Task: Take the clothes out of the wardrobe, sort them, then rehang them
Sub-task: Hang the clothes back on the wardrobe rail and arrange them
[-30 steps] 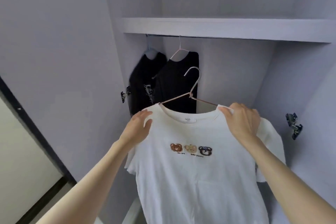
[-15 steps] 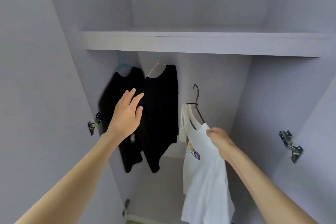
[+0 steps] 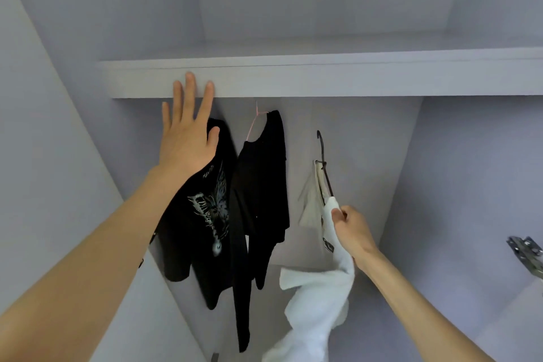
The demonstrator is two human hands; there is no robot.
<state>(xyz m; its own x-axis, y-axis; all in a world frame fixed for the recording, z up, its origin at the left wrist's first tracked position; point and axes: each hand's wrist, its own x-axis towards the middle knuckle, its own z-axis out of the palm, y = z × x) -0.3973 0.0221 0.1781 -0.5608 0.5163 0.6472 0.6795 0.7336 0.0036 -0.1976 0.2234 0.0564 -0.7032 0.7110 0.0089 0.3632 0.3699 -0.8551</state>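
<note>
Here your right hand [image 3: 354,233] pinches the white T-shirt [image 3: 316,300] at its shoulder, on a dark hanger [image 3: 323,161] whose hook points up; the shirt hangs long-axis down. Your left hand [image 3: 188,132], fingers spread, overlaps the shelf [image 3: 323,76] edge beside two black T-shirts [image 3: 235,214]. Open room lies right.

white t-shirt [image 3: 320,297]: soft matt cloth | black t-shirts [image 3: 258,185]: matt cloth | shelf [image 3: 323,79]: smooth matt

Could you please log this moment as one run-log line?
left hand: open, raised by black shirts | right hand: grips white T-shirt on dark hanger | rehang: not yet hooked
</note>
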